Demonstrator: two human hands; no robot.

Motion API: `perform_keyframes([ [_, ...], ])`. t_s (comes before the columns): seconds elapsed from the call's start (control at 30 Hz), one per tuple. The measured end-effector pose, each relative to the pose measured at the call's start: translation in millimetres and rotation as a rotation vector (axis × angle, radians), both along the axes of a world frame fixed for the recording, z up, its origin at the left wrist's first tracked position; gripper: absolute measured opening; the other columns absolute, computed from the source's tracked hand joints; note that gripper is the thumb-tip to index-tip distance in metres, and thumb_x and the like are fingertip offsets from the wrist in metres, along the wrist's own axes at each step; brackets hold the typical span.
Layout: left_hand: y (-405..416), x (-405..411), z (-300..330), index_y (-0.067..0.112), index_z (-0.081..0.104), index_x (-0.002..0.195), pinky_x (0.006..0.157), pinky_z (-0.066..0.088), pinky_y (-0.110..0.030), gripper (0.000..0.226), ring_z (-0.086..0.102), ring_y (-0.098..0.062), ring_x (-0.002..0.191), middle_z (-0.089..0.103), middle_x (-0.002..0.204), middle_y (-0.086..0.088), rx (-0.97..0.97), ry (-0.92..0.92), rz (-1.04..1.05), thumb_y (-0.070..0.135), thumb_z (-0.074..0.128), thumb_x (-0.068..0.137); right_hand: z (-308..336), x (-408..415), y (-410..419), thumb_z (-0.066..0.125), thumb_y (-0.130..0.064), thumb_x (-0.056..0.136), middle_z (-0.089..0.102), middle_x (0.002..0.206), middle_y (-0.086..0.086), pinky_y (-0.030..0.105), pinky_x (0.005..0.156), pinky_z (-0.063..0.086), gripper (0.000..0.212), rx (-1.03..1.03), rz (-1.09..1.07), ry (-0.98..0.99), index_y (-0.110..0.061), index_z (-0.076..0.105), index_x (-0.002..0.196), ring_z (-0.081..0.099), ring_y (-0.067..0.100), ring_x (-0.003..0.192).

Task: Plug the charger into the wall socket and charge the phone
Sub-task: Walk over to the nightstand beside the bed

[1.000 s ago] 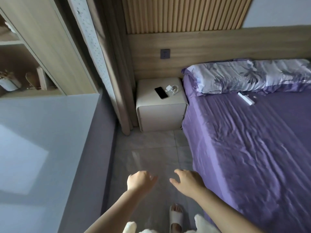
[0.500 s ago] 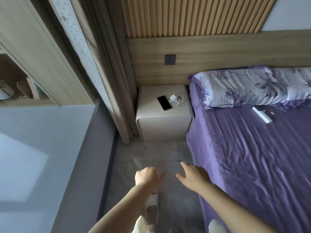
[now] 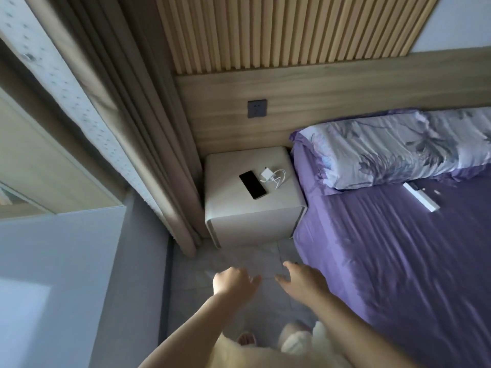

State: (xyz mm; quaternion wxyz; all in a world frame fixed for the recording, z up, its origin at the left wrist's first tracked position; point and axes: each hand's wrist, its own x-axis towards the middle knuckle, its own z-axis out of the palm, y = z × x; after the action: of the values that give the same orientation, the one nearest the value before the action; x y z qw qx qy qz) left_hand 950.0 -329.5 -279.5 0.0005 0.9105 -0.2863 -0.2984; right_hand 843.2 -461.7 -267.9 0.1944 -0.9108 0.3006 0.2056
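A black phone (image 3: 252,184) lies face up on a white bedside table (image 3: 239,216). Just to its right sits a white charger (image 3: 266,174) with its white cable (image 3: 279,177) loosely coiled. A grey wall socket (image 3: 257,108) is set in the wooden panel above the table. My left hand (image 3: 233,284) and my right hand (image 3: 303,281) hover over the floor, well short of the table, both holding nothing with fingers loosely spread.
A purple bed (image 3: 398,261) with a floral pillow (image 3: 398,147) fills the right. A white remote (image 3: 421,196) lies on the sheet. Beige curtains (image 3: 148,128) hang left of the table. A grey surface (image 3: 53,274) borders the narrow tiled aisle (image 3: 239,261).
I have walked forward along the aisle; the bedside table, phone and socket are closer and larger in view. Both hands stay out in front, holding nothing.
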Motion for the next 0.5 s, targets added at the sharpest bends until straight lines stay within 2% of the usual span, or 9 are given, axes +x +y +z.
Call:
perform_keyframes([
  [0.27,-61,59,-9,0.018,0.070,0.109,0.085,0.049,-0.030,0.054,0.065,-0.026,0.106,0.072,0.112,-0.004,0.029,0.010,-0.039,0.057,0.037,0.090,-11,53,-57,0.044,-0.046,0.092,0.061,0.130,0.010,0.037,0.094,0.046,0.050,0.077,-0.070,0.001,-0.014,0.051,0.130,0.056,0.031,0.119],
  [0.5,-126,91,-23,0.020,0.066,0.114,0.085,0.049,-0.032,0.052,0.065,-0.026,0.108,0.070,0.116,0.000,0.048,0.006,0.003,0.056,0.038,0.090,-22,89,-135,0.043,-0.046,0.092,0.060,0.132,0.007,0.035,0.099,0.042,0.050,0.089,0.000,0.026,-0.016,0.050,0.131,0.055,0.028,0.121],
])
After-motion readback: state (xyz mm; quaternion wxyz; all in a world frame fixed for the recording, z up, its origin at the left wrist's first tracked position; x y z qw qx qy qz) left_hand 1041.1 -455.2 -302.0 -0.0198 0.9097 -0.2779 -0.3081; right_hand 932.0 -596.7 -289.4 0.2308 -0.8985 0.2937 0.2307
